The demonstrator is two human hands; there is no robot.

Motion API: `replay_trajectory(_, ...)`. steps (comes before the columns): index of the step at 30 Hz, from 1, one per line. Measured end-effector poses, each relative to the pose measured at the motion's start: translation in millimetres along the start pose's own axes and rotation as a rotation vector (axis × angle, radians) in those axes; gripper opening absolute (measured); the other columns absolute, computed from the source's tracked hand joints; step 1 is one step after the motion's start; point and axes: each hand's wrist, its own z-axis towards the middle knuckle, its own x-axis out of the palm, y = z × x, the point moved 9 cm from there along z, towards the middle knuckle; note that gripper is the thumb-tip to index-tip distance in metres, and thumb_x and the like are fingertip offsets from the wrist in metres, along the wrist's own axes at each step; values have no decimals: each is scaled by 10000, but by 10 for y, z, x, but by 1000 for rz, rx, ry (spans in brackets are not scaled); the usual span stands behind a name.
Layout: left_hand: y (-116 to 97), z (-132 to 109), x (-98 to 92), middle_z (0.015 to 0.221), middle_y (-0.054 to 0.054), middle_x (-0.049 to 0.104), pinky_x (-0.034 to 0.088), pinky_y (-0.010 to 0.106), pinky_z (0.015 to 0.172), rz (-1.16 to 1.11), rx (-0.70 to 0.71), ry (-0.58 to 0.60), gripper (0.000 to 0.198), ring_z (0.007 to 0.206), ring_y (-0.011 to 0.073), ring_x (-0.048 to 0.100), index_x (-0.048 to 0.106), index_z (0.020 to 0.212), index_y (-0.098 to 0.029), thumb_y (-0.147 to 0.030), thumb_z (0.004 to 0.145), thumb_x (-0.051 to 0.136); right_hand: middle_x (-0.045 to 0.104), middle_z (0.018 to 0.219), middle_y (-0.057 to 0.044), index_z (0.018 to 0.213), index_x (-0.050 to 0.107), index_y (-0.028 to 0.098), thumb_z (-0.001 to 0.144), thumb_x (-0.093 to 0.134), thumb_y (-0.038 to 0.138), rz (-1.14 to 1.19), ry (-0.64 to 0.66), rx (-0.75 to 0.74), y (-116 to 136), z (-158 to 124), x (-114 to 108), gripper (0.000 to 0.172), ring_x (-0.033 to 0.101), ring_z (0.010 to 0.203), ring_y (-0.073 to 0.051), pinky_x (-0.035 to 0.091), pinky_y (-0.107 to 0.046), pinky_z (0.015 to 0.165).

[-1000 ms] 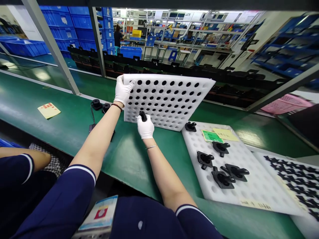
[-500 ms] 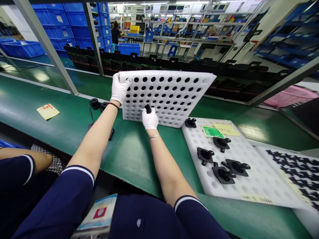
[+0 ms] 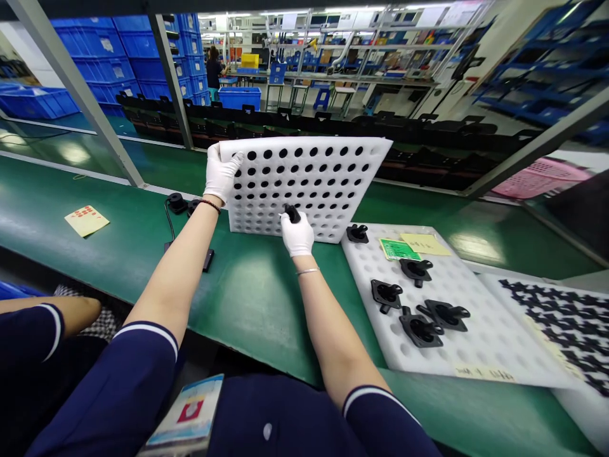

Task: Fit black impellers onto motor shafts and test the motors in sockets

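Note:
My left hand [image 3: 221, 174], in a white glove, grips the upper left corner of a white foam tray [image 3: 304, 143]. The tray stands tilted up on the green bench, its dimpled face toward me. Dark round spots fill the upper rows of hollows, while the lower rows look white. In front of the tray's lower middle, my gloved right hand [image 3: 297, 236] is closed around a small black object [image 3: 292, 214]. Its kind is hard to make out, since the fingers cover much of it.
Right of the upright tray lies another foam tray [image 3: 361, 298] carrying several black flanged parts [image 3: 422, 328] and paper notes. A further tray of small black pieces [image 3: 561, 324] lies beyond. Left are a black cabled device [image 3: 177, 203] and a yellow note [image 3: 87, 220]. A co-worker's sleeve [image 3: 28, 330] shows at left.
My right hand has moved slightly right along the tray face with the small black object. My left hand stays on the corner. The whole view has shifted a little.

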Motion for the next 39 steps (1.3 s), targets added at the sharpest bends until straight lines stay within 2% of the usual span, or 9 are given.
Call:
replay_trajectory(3,-7,-16,-12,1189,92,674,521,452,1180,-4,-13,-9,772,1266,279,674,538,1176,-215,-690,703,921,787,1074,-89,1183,668,236,1018,556,454,8,-27,21,-128,-4,-102,295,729,1086,-291,551,-389,980)
replay_trajectory(8,-66,-75,-41,1205,97,671,534,458,1160,15,0,3,765,1256,282,672,537,1185,-219,-697,718,909,785,1098,-111,1141,692,223,984,634,463,10,-8,12,-113,140,-148,292,729,1101,-303,546,-393,989)
replay_trajectory(14,-78,-88,-55,1157,90,684,565,432,1108,1,-39,-48,788,1151,261,700,528,1152,-214,-680,672,945,780,1148,-124,1235,680,216,1018,567,459,8,-52,34,-215,161,-351,344,721,1137,-309,543,-420,1013)
replay_trajectory(19,-133,-95,-75,1166,85,689,573,409,1083,36,-25,-44,761,1136,250,702,528,1148,-223,-671,688,937,787,1111,-137,1149,712,211,971,647,440,3,-39,39,-195,285,-435,297,737,1092,-329,552,-440,1002)
replay_trajectory(24,-134,-93,-111,1167,96,688,572,412,1071,60,-53,-60,742,1106,249,701,528,1167,-216,-619,703,944,787,1125,-119,1226,688,225,1019,556,462,13,-105,43,-337,246,-594,341,731,1132,-311,553,-418,1006)
replay_trajectory(30,-146,-93,-129,1139,82,682,576,415,1057,53,-36,-66,783,1107,256,698,523,1134,-224,-683,654,938,793,1061,-136,1141,718,213,957,662,439,-5,-69,37,-366,434,-690,297,746,1064,-337,563,-445,978)
replay_trajectory(35,-168,-133,-152,1155,103,685,573,438,1076,31,-46,-88,791,1133,273,694,527,1130,-218,-701,650,930,785,1126,-130,1214,698,215,1004,582,469,-2,-122,34,-482,441,-887,349,733,1133,-324,559,-422,1004)
replay_trajectory(39,-241,-167,-179,1181,111,687,563,439,1103,60,1,-82,791,1192,284,682,540,1138,-215,-720,661,918,788,1100,-148,1131,730,194,957,647,432,-4,-77,35,-506,581,-920,306,741,1089,-344,562,-450,994)
